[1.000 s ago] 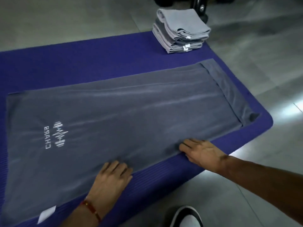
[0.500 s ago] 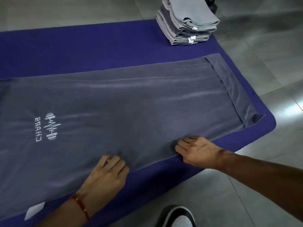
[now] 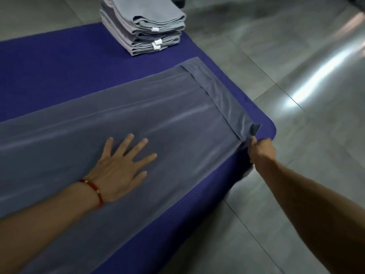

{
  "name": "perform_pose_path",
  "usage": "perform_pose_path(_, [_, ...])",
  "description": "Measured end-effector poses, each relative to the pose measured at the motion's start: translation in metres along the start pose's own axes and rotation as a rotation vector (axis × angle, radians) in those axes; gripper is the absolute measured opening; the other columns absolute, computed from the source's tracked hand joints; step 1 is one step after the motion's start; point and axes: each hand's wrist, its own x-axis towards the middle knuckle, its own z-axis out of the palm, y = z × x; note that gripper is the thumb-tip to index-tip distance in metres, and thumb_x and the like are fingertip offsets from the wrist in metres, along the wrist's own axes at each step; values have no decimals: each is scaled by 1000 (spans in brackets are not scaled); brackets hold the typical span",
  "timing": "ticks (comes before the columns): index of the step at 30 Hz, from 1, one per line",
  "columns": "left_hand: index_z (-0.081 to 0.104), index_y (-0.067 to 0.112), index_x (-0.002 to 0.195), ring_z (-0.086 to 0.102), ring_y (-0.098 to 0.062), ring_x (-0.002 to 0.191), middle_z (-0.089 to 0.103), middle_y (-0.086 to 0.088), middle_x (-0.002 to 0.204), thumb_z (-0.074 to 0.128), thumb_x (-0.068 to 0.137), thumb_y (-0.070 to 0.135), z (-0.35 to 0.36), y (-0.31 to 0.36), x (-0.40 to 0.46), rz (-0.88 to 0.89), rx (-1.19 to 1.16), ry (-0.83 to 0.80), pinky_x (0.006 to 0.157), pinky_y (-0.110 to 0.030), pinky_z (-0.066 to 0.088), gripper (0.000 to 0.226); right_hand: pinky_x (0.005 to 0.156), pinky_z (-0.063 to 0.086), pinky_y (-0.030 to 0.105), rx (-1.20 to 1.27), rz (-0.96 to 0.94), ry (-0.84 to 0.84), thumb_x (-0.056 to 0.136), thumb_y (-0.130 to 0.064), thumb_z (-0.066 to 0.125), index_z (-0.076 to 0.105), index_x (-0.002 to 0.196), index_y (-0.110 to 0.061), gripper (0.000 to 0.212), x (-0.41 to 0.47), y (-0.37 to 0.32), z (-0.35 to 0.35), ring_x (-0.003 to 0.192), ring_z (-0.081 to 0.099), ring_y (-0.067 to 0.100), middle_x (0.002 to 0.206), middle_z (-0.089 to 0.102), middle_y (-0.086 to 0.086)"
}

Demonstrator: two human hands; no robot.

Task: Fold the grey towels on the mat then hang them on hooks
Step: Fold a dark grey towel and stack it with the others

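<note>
Head view: a grey towel (image 3: 138,123) is seen spread flat along a blue mat (image 3: 59,72), its length running off the left edge of the frame. Its pile is brushed in long, pale streaks, and a darker, smoother band (image 3: 217,99) is sewn across the right end. The left hand (image 3: 120,167) is laid palm-down on the towel, fingers straight and fanned wide, with towel on every side of them; a red bracelet (image 3: 94,191) is worn at the wrist. The right hand (image 3: 260,149) is curled round the near corner of the banded end, and a small flap of that corner (image 3: 254,129) is raised just beyond the knuckles. How the thumb lies cannot be told, since the hand is seen from behind. Past the left fingertips, at the far edge of the mat, a stack (image 3: 146,26) of folded grey towels is piled, small white tags showing on the folded edges. The mat is ribbed along its near border, and its rounded corner lies just beside the right hand. Grey floor tiles (image 3: 296,66) are laid around the mat, glossy, with a bright streak of reflected light to the right of the right hand.
</note>
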Motion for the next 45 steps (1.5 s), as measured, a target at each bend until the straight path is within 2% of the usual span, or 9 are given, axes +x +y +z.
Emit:
perform_pose_path(3, [-18,58,149,-23,-34,151,-27,7,164,-10,87,66,-1,-5,46,-87,-62,7,116,-71,-1,63,80,49,38,99,77,-38,97,-56,53,65,104,3,61,25,-9,8,96,67,38,100,68,23])
perform_pose_path(7, [-17,57,150,-11,-38,153,-16,2,168,5,98,66,-4,-22,89,-179,-77,114,112,-77,5,58,71,45,35,207,152,-21,100,-42,54,64,93,1,45,44,-6,9,82,64,35,100,67,23])
perform_pose_path(10, [-10,57,152,-13,-39,153,-11,2,168,10,95,69,-8,-38,114,-297,-107,124,109,-81,1,61,69,41,34,-25,93,42,99,-45,55,57,71,-7,47,44,14,0,71,60,31,81,63,16])
perform_pose_path(15, [3,52,156,-4,-39,153,2,3,169,11,98,64,-14,-50,135,-447,-135,198,106,-83,4,60,92,48,53,-79,-300,280,91,-34,69,52,117,-9,40,42,-15,8,106,54,40,122,53,18])
perform_pose_path(21, [20,44,157,11,-42,152,19,-4,167,18,99,53,-17,-46,135,-459,2,207,106,-82,8,59,93,43,54,-190,-946,-3,102,-30,52,60,123,-14,27,69,-188,58,114,51,42,125,58,16])
perform_pose_path(29, [30,40,156,23,-44,148,30,-7,163,26,94,49,-23,-50,133,-464,-8,196,110,-78,9,62,104,43,42,-598,-1196,-353,91,-4,65,60,131,-18,43,130,-350,110,123,53,34,133,56,13])
perform_pose_path(38, [32,33,156,23,-49,147,31,-9,162,36,91,44,-27,-51,132,-471,-25,206,110,-78,11,66,93,49,41,-590,-1234,-357,88,-12,72,70,106,-16,19,143,-372,99,106,59,29,100,54,-1])
perform_pose_path(42, [24,36,158,13,-50,149,22,-9,166,33,91,48,-23,-52,134,-547,-71,204,110,-77,10,69,96,49,47,-344,-1158,-278,98,-24,60,56,131,-20,33,127,-338,110,109,59,33,129,52,9])
perform_pose_path(45, [17,36,159,6,-50,151,14,-11,168,29,91,50,-20,-52,135,-556,-63,198,110,-77,8,71,116,31,60,-289,-978,-14,104,-40,42,39,151,-21,50,93,-290,112,143,38,35,159,34,12])
